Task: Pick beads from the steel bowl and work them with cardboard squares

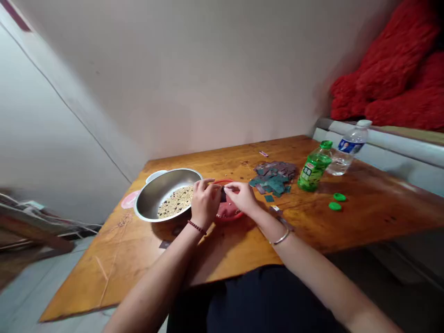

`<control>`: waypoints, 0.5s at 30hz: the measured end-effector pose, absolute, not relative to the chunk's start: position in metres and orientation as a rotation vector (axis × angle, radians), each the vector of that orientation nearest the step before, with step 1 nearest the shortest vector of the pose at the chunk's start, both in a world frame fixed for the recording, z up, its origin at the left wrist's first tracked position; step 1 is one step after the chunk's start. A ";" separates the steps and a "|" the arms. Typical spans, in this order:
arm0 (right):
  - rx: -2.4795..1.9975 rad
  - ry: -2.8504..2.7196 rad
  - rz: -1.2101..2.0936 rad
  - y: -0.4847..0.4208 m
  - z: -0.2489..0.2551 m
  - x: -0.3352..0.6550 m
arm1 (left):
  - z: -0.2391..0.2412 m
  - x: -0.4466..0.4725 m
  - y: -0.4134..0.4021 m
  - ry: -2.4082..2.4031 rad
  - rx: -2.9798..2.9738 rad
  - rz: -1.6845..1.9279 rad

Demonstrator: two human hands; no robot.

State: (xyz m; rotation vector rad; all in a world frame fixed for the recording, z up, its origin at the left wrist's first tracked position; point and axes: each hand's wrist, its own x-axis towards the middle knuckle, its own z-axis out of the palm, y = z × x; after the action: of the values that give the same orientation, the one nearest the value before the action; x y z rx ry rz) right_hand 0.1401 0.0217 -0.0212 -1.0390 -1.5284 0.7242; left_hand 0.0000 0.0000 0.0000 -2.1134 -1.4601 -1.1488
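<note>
On the table we have a bowl of grains near the left edge, a basket right of it, scraps farther right, bottles toward the right edge.

Wooden table by wall (pale), grey floor.

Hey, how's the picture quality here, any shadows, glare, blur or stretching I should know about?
In the head view, soft shadow on the wooden table beside the left forearm; in the head view, light glinting off the steel bowl's rim; in the head view, wide-lens stretching towards the edges; in the head view, the dark piece at the fingertips too small and soft for detail.
</note>
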 end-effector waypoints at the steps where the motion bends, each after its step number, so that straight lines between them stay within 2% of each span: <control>1: -1.042 -1.525 0.721 0.022 -0.023 0.140 | 0.000 0.000 -0.001 -1.445 -2.124 -1.144; 15: -1.024 -1.498 0.763 0.023 -0.026 0.140 | -0.001 0.001 -0.003 -1.451 -2.138 -1.168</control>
State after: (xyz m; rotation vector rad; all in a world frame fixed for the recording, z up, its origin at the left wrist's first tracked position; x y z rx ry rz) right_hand 0.1397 0.0232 -0.0257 -1.0245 -1.4979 0.7630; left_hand 0.0008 -0.0029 -0.0010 -2.1381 -1.4512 -1.1683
